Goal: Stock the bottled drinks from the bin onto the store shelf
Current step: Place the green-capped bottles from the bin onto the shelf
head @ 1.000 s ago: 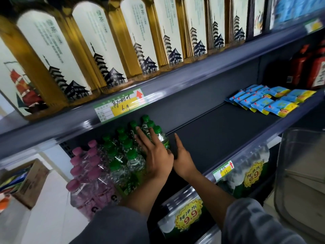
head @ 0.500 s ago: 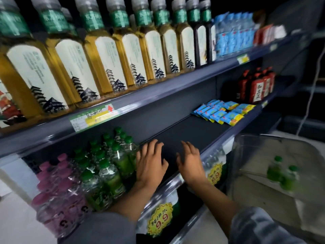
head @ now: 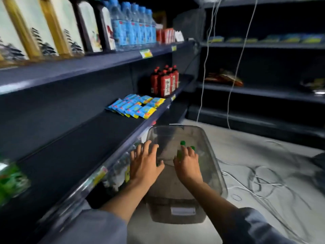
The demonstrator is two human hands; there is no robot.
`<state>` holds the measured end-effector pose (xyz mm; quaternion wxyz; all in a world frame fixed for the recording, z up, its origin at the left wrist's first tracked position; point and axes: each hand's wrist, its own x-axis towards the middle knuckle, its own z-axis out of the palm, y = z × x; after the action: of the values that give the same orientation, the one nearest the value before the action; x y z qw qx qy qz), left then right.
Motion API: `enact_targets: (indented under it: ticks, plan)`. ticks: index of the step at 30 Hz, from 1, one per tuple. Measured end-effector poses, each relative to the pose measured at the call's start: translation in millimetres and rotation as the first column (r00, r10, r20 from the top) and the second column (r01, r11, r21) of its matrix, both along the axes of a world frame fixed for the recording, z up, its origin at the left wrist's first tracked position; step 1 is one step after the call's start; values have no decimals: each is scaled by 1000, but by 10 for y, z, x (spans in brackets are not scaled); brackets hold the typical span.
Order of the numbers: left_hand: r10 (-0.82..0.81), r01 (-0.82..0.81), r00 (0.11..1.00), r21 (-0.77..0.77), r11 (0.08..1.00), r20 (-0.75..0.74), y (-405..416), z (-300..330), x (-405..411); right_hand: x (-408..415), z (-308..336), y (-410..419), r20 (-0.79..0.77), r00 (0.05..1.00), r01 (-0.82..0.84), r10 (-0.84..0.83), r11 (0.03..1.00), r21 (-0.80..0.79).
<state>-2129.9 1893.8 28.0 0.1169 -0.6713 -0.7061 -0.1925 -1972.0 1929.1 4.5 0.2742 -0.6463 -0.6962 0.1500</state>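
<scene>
A clear plastic bin [head: 213, 156] sits on the floor to the right of the dark store shelf [head: 84, 152]. Two green-capped bottles [head: 182, 143] stand inside it, partly hidden behind my right hand [head: 187, 163]. That hand hovers over them with fingers spread, holding nothing. My left hand [head: 145, 162] is open over the bin's left rim, empty. Green bottles stocked on the shelf [head: 12, 180] show blurred at the far left edge.
Blue and yellow packets [head: 136, 106] and red-labelled bottles [head: 165, 81] lie further along the same shelf. Tea bottles [head: 61, 27] and water bottles [head: 133, 23] fill the shelf above. White cables [head: 260, 182] trail over the floor right of the bin.
Both hands left the green bottles on the shelf and swung right and down to the bin. The view turned right with them; the stocked bottles slid to the left edge.
</scene>
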Motion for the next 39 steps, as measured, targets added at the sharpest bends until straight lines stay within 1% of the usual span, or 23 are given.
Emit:
enact_targets:
  ticks: [3, 6, 10, 13, 18, 22, 26, 28, 30, 32, 35, 36, 37, 39]
  plan:
    - [-49, 50, 999, -31, 998, 17, 283, -206, 258, 276, -151, 178, 43, 998, 49, -47, 997, -52]
    - [-83, 82, 996, -73, 994, -11, 575, -407, 446, 427, -311, 346, 40, 996, 85, -80, 985, -153]
    - [-82, 89, 995, -126, 988, 63, 1007, -753, 600, 480, -626, 681, 72, 995, 79, -64, 970, -230]
    - [-81, 95, 993, -174, 980, 83, 1329, -1004, 643, 490, -877, 975, 90, 994, 79, -58, 962, -261]
    - [-86, 103, 993, -244, 964, 79, 1851, -1367, 711, 484, -1306, 1456, 86, 994, 95, -73, 949, -300]
    - [-109, 132, 990, -302, 944, 92, 2190, -1594, 786, 505, -1586, 1759, 165, 984, 115, -66, 944, -310]
    - [-147, 167, 986, -402, 900, 80, 2468, -1710, 887, 493, -1786, 1962, 160, 986, 100, -49, 941, -323]
    - [-159, 194, 981, -464, 864, 115, 2629, -1771, 947, 465, -1857, 2018, 129, 989, 107, -67, 935, -337]
    - [-160, 221, 974, -504, 835, 161, 2772, -1866, 998, 438, -1915, 2059, 110, 989, 130, -101, 945, -299]
    - [-151, 229, 969, -491, 840, 194, 2862, -1982, 1022, 419, -1977, 2096, 118, 985, 153, -129, 962, -227]
    - [-138, 231, 960, -409, 883, 245, 2858, -2117, 1044, 397, -2044, 2112, 131, 981, 164, -144, 974, -156]
    - [-161, 253, 953, -387, 887, 257, 2835, -2151, 1037, 393, -2054, 2108, 141, 979, 163, -144, 977, -135]
    - [-162, 269, 939, -357, 895, 304, 2818, -2166, 1032, 392, -2052, 2103, 150, 978, 162, -143, 980, -116]
    - [-190, 259, 946, -259, 931, 261, 2795, -2193, 990, 389, -2036, 2090, 174, 975, 155, -137, 984, -92]
